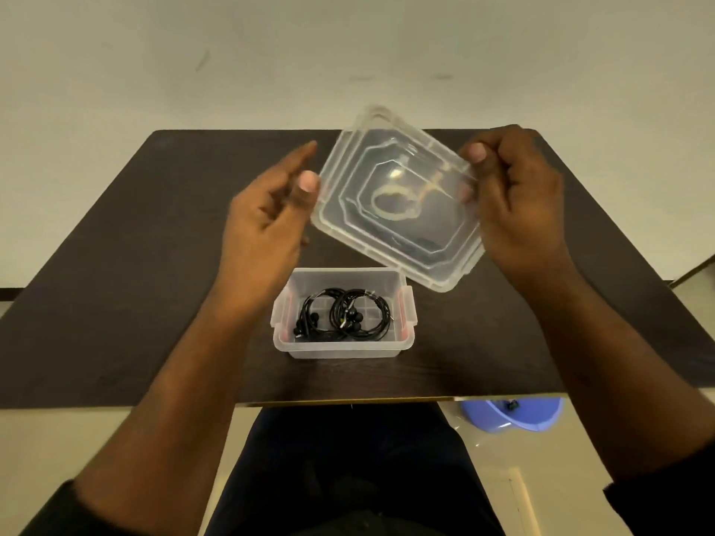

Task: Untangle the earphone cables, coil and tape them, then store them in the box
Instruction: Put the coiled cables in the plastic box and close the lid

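Observation:
A clear plastic box [340,350] with red side clips stands on the dark table [116,265] near its front edge. Two taped coils of black earphones [344,317] lie inside it. Tilted in the air above and behind the box is the clear lid [437,243]. My right hand [518,203] pinches the lid's right edge, thumb on top and fingers underneath. My left hand [267,222] is at the lid's left edge with fingers relaxed and the thumb tip against or just beside the rim; it does not grip the lid.
A roll of clear tape [394,203] shows through the lid, lying on the table behind it. A blue plastic object [514,413] sits on the floor below the table's front right edge. My lap is under the front edge.

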